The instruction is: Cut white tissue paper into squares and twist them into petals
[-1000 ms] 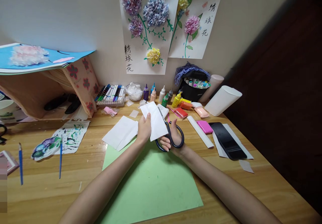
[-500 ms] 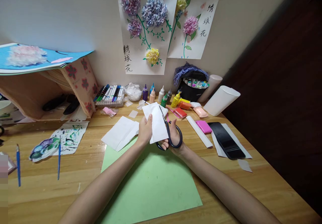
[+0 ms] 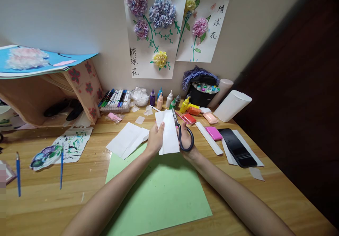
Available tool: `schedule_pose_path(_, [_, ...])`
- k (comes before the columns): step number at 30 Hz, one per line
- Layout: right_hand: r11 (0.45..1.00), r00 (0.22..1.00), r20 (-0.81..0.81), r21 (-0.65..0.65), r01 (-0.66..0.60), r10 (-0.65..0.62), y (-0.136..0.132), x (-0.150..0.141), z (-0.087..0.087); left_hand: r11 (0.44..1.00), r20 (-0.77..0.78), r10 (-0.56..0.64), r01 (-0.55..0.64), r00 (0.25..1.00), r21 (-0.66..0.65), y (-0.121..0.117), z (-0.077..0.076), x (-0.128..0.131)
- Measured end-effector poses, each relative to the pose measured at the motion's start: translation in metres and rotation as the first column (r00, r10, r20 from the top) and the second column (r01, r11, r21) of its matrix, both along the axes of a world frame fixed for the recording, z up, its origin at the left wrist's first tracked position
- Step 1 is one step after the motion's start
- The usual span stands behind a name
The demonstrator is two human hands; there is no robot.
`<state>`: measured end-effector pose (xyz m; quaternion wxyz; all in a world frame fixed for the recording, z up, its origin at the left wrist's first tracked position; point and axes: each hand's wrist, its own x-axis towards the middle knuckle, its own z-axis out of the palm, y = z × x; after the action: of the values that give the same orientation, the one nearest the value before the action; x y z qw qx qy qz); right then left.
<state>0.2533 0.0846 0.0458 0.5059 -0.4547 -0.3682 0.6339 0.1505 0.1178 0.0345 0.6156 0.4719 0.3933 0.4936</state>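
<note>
The white paper [image 3: 169,135] is up over the green sheet's [image 3: 159,193] far edge, its left side gripped by the left hand [image 3: 155,139], thumb in front. It looks light, limp and easily creased; a flat edge pinch suits it. The right hand [image 3: 187,139] grips the stiffer, heavier-looking scissors [image 3: 176,121], 1 handle loop showing.

The white paper [image 3: 168,137] has turned more upright, now hiding one loop of the scissors [image 3: 180,136].
</note>
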Motion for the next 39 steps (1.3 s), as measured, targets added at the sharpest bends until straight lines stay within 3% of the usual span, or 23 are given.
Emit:
schedule_pose_path(2, [0.997,0.994,-0.075,0.014,0.076,-0.074,0.001,0.005,0.004,0.999,-0.006,0.011,-0.011,1.000,0.031,0.004,0.002,-0.003])
schedule_pose_path(4, [0.997,0.989,-0.133,0.023,0.069,-0.065,0.001,0.009,0.007,0.991,-0.039,0.096,-0.092,0.995,0.093,0.013,0.006,-0.010])
schedule_pose_path(8, [0.994,0.994,-0.018,0.003,-0.111,0.111,-0.006,0.009,0.009,0.916,-0.099,0.335,-0.299,0.937,0.268,0.040,0.019,-0.037])
schedule_pose_path(10, [0.980,0.977,0.088,0.016,-0.198,0.196,-0.016,0.004,0.009,0.849,-0.180,0.485,-0.412,0.856,0.330,0.053,0.025,-0.054])
schedule_pose_path(12, [0.946,0.932,0.189,0.034,-0.322,0.310,-0.030,-0.002,0.011,0.778,-0.237,0.610,-0.516,0.756,0.358,0.063,0.030,-0.069])
schedule_pose_path(15, [0.858,0.809,0.308,-0.057,-0.510,0.501,-0.050,-0.011,0.016,0.718,-0.270,0.691,-0.593,0.670,0.364,0.069,0.034,-0.083])
schedule_pose_path(18, [0.812,0.752,0.328,-0.101,-0.574,0.572,-0.058,-0.016,0.016,0.707,-0.284,0.703,-0.596,0.652,0.381,0.066,0.035,-0.082])
schedule_pose_path(25, [0.856,0.809,0.292,-0.089,-0.509,0.511,-0.048,-0.021,0.006,0.779,-0.303,0.605,-0.468,0.736,0.417,0.054,0.028,-0.062])
schedule_pose_path(30, [0.870,0.837,0.243,-0.098,-0.482,0.491,-0.045,-0.022,0.007,0.795,-0.290,0.575,-0.438,0.765,0.420,0.050,0.027,-0.058])
schedule_pose_path(39, [0.896,0.834,0.345,-0.053,-0.440,0.430,-0.044,-0.022,0.003,0.804,-0.262,0.562,-0.442,0.784,0.398,0.049,0.030,-0.058])
